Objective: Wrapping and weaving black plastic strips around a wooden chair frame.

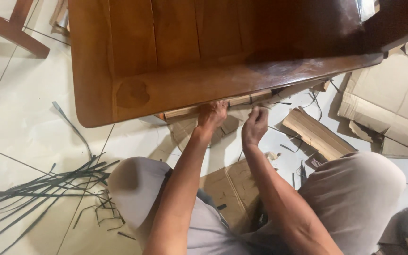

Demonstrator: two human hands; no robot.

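A glossy brown wooden furniture piece point(185, 56) fills the top of the view, its front edge hanging over the floor. Under that edge runs a pale wooden strip point(232, 102) wrapped in cardboard. My left hand point(212, 115) reaches under the edge and grips the strip. My right hand point(255, 125) sits just to its right, fingers curled and pinching something small that I cannot make out. Both forearms stretch out from my lap between my knees.
A tangle of dark plastic straps point(38, 189) lies on the white tiled floor at the left. Torn cardboard pieces point(315, 134) and a flattened box point(393, 104) lie at the right. More cardboard point(230, 186) lies between my knees. A wooden leg point(10, 28) crosses the top left.
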